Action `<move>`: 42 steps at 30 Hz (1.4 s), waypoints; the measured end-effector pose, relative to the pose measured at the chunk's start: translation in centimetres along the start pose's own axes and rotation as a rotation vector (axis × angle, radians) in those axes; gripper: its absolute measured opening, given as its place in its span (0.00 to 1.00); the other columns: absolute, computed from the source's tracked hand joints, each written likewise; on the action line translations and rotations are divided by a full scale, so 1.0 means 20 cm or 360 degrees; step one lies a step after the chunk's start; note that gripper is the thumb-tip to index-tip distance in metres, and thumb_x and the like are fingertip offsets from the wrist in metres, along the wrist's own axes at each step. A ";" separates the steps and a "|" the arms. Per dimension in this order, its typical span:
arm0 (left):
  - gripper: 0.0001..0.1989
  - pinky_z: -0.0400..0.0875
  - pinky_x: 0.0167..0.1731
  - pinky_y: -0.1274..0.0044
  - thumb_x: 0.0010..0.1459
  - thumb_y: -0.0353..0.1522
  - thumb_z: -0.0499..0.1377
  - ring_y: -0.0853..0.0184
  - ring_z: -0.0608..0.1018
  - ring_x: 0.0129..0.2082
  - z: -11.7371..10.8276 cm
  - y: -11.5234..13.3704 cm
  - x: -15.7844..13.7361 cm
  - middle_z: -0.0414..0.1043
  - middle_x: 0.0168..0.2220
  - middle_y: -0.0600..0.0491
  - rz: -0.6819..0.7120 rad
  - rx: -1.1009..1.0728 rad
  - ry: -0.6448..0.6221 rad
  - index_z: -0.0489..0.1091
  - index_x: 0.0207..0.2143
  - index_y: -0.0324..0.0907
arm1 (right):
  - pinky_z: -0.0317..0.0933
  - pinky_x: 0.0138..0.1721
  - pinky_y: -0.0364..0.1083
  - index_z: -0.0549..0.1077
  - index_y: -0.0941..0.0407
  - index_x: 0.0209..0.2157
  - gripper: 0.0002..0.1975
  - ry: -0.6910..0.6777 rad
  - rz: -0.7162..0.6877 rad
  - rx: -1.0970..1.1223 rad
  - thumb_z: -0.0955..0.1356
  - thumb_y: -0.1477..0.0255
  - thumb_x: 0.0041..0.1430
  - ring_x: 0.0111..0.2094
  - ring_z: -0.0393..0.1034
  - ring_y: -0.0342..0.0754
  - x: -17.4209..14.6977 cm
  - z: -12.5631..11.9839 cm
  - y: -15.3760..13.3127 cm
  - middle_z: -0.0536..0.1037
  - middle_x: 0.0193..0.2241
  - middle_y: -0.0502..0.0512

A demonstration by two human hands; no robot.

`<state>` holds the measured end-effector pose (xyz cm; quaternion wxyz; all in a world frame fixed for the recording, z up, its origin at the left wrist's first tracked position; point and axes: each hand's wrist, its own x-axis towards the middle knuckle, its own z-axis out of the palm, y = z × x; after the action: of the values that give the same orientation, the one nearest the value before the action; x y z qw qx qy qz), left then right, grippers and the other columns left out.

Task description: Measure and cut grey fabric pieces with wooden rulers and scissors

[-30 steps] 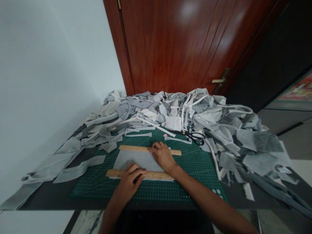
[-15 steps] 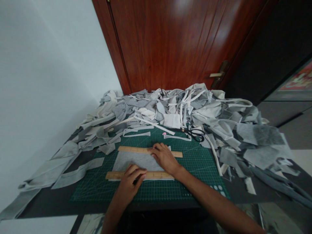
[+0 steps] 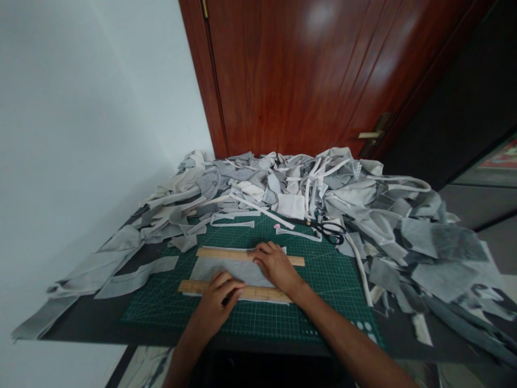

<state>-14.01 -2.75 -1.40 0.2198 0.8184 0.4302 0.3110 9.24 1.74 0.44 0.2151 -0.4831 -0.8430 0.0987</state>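
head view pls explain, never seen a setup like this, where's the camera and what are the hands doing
There is no machine here: a person works bare-handed, and a camera worn on their head looks forward and down. On the dark table lies a green gridded mat, with grey fabric on it and two wooden rulers across the fabric. The left hand rests at the nearer ruler, the right hand at the farther ruler. Beyond are black-handled scissors and heaped cloth scraps.
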 end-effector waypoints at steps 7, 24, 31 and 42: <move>0.13 0.75 0.47 0.71 0.71 0.36 0.55 0.61 0.78 0.43 -0.04 0.02 0.01 0.77 0.39 0.52 -0.0028 0.0049 -0.0081 0.80 0.42 0.48 | 0.64 0.50 0.52 0.79 0.52 0.51 0.12 0.0068 -0.0030 0.0041 0.67 0.76 0.71 0.48 0.67 0.53 0.01 0.01 0.02 0.78 0.48 0.57; 0.24 0.76 0.56 0.68 0.77 0.38 0.44 0.61 0.83 0.50 -0.02 0.07 0.34 0.83 0.48 0.49 0.0373 0.0360 -0.0222 0.79 0.51 0.42 | 0.56 0.46 0.50 0.78 0.55 0.43 0.10 0.0220 -0.0091 -0.0214 0.65 0.77 0.71 0.38 0.71 0.51 -0.04 -0.07 0.13 0.82 0.36 0.56; 0.20 0.72 0.55 0.65 0.76 0.36 0.46 0.60 0.80 0.50 -0.28 -0.06 0.46 0.82 0.46 0.48 0.0545 0.0509 -0.0138 0.78 0.48 0.41 | 0.60 0.46 0.50 0.77 0.56 0.42 0.14 0.0667 0.0195 -0.0063 0.60 0.71 0.75 0.40 0.72 0.53 -0.07 -0.19 0.33 0.83 0.39 0.58; 0.19 0.69 0.57 0.67 0.72 0.45 0.55 0.59 0.73 0.55 -0.27 -0.39 0.52 0.76 0.52 0.47 0.0436 -0.0041 -0.0577 0.74 0.57 0.46 | 0.65 0.50 0.55 0.78 0.56 0.49 0.15 0.0668 0.0574 -0.0547 0.63 0.75 0.66 0.46 0.72 0.59 -0.31 -0.34 0.82 0.79 0.45 0.64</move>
<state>-17.71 10.76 0.85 0.2597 0.9089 0.2645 0.1912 27.78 4.63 -1.38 0.2785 -0.6638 -0.6853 -0.1101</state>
